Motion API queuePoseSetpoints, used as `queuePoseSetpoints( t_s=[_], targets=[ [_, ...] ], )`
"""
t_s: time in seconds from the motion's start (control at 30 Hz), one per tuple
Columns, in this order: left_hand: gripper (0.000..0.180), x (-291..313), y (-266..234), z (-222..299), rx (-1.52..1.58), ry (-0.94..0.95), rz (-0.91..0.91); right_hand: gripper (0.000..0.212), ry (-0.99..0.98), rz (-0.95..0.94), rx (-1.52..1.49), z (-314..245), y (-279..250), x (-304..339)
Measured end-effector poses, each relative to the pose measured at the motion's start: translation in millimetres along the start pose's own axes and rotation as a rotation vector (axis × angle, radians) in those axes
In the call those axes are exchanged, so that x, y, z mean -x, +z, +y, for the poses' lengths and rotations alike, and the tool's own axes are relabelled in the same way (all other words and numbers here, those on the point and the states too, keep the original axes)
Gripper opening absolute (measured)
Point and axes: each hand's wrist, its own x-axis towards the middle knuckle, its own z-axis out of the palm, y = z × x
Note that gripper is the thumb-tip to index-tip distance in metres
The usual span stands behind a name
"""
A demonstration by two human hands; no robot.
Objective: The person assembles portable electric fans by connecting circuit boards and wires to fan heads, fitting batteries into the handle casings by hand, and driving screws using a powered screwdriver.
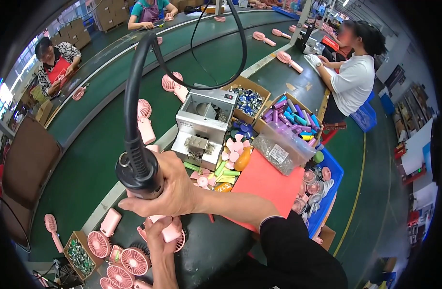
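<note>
Near left on the bench [216, 250], the left hand [159, 236] clamps a pink fan body [170, 231] steady under the tool. Above it, the right hand [175, 190] is closed round a black corded driver [139, 171], held upright over the fan. Farther right lies a red mat [266, 185].

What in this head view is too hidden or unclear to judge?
- Tip of the black power screwdriver: hidden behind the right hand.
- Pink fan part under it: mostly covered by both hands; left hand grip unclear.
- Contents of the small box: too small.
</note>
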Motion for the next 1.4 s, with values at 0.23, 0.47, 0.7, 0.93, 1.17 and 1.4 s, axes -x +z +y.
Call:
queuePoseSetpoints(
  t_s=[0.23,0.47,0.7,0.93,1.17,1.4],
  targets=[
    [0.037,4.7,-5.4,-0.3,-0.02,0.003,-0.037,0.037,0.103,-0.066,-0.065,-3.0,2.2,1.6],
    [0.032,-2.2,-7.5,-7.0,0.088,-0.077,0.004,0.047,0.284,-0.125,-0.106,-8.5,-11.3,5.2],
    [0.032,-2.8,-3.7,-1.2,-0.057,-0.11,-0.029,0.066,0.084,-0.034,-0.429,-15.8,-4.9,2.2],
    [0.034,-3.7,-2.8,-0.6,-0.048,-0.112,-0.024,0.058,0.123,-0.097,-0.427,-3.2,-0.6,6.4],
    [0.034,-8.1,0.2,-8.5,0.022,-0.143,-0.063,0.05,0.063,-0.048,-0.39,2.2,0.4,10.0],
    [0.041,4.9,-16.7,-4.5,-0.01,-0.045,0.062,0.043,0.085,0.027,-0.415,10.1,24.6,10.5]
  ],
)
